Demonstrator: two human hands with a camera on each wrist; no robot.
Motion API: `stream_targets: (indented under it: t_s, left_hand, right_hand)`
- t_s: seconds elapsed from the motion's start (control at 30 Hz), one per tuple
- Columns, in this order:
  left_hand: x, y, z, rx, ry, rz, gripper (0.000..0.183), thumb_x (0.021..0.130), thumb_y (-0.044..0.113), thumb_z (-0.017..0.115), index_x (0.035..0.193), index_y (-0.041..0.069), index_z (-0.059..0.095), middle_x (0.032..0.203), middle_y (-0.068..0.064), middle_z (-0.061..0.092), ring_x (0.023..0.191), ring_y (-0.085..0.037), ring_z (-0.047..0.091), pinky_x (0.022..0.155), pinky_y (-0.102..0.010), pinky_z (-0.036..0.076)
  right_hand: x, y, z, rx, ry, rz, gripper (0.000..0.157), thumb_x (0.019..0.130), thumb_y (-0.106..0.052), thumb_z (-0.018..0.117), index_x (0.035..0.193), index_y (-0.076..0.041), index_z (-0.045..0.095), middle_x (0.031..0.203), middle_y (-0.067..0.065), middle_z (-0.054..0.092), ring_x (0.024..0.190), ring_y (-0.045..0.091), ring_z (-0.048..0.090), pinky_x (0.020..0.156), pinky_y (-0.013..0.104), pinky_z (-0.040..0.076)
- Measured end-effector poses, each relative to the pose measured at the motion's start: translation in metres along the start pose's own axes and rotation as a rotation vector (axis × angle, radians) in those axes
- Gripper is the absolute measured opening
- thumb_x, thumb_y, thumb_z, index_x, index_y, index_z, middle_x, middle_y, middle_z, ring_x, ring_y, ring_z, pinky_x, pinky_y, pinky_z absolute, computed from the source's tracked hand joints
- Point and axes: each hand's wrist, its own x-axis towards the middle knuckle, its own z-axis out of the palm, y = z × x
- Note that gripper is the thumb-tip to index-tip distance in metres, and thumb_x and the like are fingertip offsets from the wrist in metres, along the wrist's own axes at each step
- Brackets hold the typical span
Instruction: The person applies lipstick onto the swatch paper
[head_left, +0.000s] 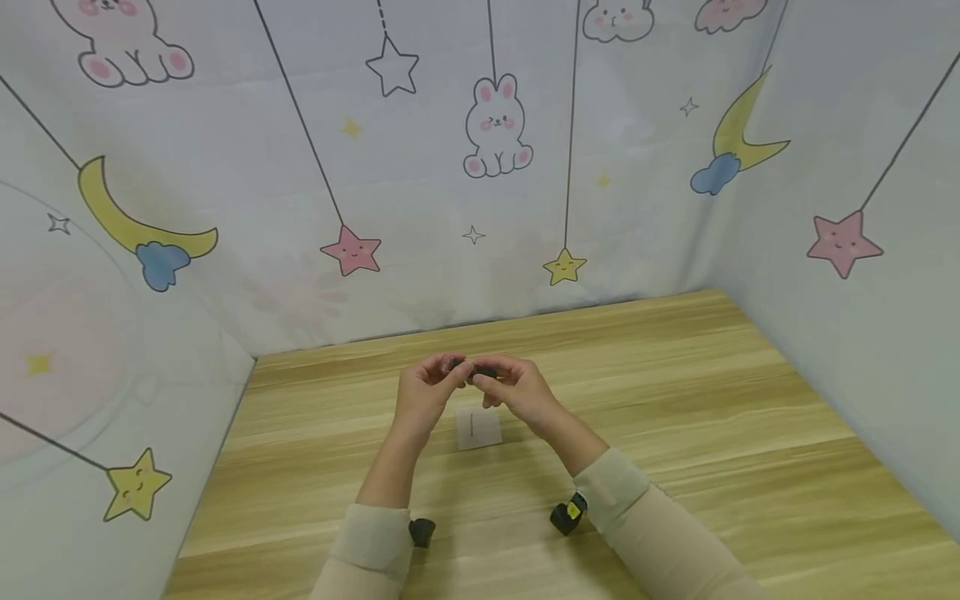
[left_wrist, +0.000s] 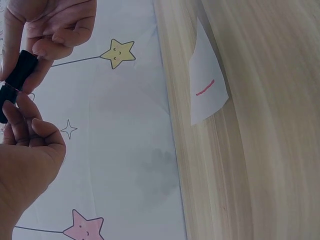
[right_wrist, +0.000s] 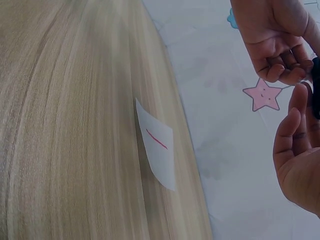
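Observation:
Both hands meet in front of me, raised over the table, around a small black lipstick tube [left_wrist: 22, 70] with a thin pale band at its joint. My left hand [head_left: 425, 396] pinches one end of it between thumb and fingers. The other end is pinched by my right hand [head_left: 525, 392]. Fingers cover much of the tube in the head view, and only its edge shows in the right wrist view. Below the hands lies a white paper [head_left: 480, 433] marked with one short red stroke, its corners lifting a little.
The wood-grain table [head_left: 697, 400] spreads out on both sides of the hands. A white cloth wall [head_left: 420, 183] printed with stars, moons and bunnies stands behind it and along both sides. Black wrist devices [head_left: 567, 512] are worn under the sleeves.

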Motion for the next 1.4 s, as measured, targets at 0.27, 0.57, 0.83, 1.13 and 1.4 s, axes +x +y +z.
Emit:
stream_targets:
  t_s: [0.27,0.57,0.83,1.13,1.4]
  left_hand:
    - [0.002,0.001,0.005,-0.034,0.05,-0.005,0.033,0.09,0.023,0.08,0.112,0.0,0.071,0.096,-0.003,0.07,0.093,-0.018,0.068,0.092,-0.03,0.054]
    - [0.003,0.002,0.007,-0.031,0.085,-0.005,0.034,0.087,0.024,0.083,0.109,0.0,0.073,0.092,0.0,0.067,0.09,-0.015,0.061,0.084,-0.025,0.053]
    - [0.003,0.002,0.01,-0.052,0.071,0.023,0.028,0.087,0.018,0.083,0.107,0.0,0.074,0.088,0.001,0.069,0.086,-0.014,0.062,0.08,-0.026,0.054]
    - [0.003,0.001,0.016,-0.014,-0.006,0.065,0.027,0.087,0.017,0.082,0.107,0.0,0.074,0.086,0.0,0.066,0.082,-0.015,0.06,0.075,-0.025,0.054]
    - [0.004,-0.003,0.019,0.028,-0.043,0.098,0.023,0.087,0.018,0.082,0.103,0.002,0.076,0.09,-0.001,0.062,0.082,-0.016,0.057,0.073,-0.022,0.051]
  right_hand:
    - [-0.001,0.0,-0.001,-0.009,-0.011,0.01,0.032,0.101,-0.01,0.063,0.13,0.004,0.063,0.11,0.004,0.073,0.071,0.013,0.065,0.072,0.031,0.057]
    - [0.0,0.003,-0.001,-0.026,-0.028,-0.005,0.03,0.101,-0.009,0.064,0.129,0.0,0.065,0.115,0.005,0.072,0.075,0.016,0.066,0.072,0.029,0.056]
    - [-0.001,0.004,-0.001,-0.032,-0.047,-0.016,0.03,0.099,-0.007,0.065,0.128,0.0,0.065,0.113,0.004,0.072,0.083,0.019,0.069,0.081,0.047,0.058]
    - [-0.005,0.007,-0.005,-0.087,-0.048,-0.004,0.025,0.098,-0.008,0.068,0.123,-0.001,0.067,0.111,0.006,0.071,0.074,0.019,0.07,0.075,0.04,0.058]
    - [-0.01,0.005,-0.009,-0.178,-0.045,0.009,0.028,0.097,-0.017,0.07,0.123,-0.007,0.069,0.113,0.005,0.07,0.073,0.027,0.071,0.064,0.03,0.049]
